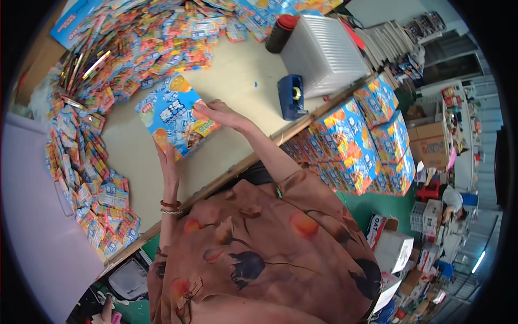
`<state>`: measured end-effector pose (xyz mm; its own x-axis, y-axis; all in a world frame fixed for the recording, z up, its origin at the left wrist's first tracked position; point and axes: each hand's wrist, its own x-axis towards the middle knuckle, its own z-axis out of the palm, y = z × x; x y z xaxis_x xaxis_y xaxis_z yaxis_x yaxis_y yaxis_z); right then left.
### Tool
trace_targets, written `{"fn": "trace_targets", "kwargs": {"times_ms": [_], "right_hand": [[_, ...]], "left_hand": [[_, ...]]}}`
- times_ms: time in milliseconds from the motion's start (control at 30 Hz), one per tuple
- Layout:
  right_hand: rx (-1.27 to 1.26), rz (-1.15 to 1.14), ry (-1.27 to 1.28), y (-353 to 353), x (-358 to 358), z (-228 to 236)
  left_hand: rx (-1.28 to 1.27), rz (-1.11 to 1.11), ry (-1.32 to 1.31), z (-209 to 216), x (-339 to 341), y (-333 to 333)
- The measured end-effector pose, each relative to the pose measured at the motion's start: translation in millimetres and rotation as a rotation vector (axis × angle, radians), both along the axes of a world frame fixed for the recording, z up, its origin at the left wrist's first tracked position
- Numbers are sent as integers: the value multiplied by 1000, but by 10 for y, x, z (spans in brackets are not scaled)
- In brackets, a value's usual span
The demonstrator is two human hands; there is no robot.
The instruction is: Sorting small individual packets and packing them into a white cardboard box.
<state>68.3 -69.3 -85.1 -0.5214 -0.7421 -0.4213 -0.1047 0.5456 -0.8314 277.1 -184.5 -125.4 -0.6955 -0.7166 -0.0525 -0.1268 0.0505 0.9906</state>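
Box (170, 108), blue, is held over the counter (237, 67) at ten o'clock, by the left hand (169, 168) at its six o'clock and right hand (224, 115) at three. Sides should be squeezed gently, never bent.

Carton (174, 110): printed paperboard, smooth, slight gloss;
Packets (186, 29): printed film-like wrap, glossy;
Worktop (240, 67): smooth, matt surface;
Worktop edge (234, 168): bare wood, rough-looking;
Tape dispenser (290, 102): hard plastic, smooth;
Bottle (278, 39): smooth, matt, dark finish;
Ridged stack (324, 56): plastic-looking, semi-translucent;
Blouse (275, 237): smooth, soft cloth
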Motion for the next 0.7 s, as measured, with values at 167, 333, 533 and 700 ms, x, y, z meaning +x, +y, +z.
{"fn": "trace_targets", "kwargs": {"times_ms": [167, 333, 533, 700], "right_hand": [[-303, -16, -229, 364, 312, 250], [-582, -303, -563, 799, 698, 111], [-986, -631, -617, 1586, 1016, 87], [-1103, -979, -260, 3408, 1197, -112]], "left_hand": [[19, -83, -7, 283, 130, 156], [-288, -204, 119, 798, 170, 456], [-505, -621, 226, 1371, 253, 606], [-697, -644, 457, 1723, 205, 290]]}}
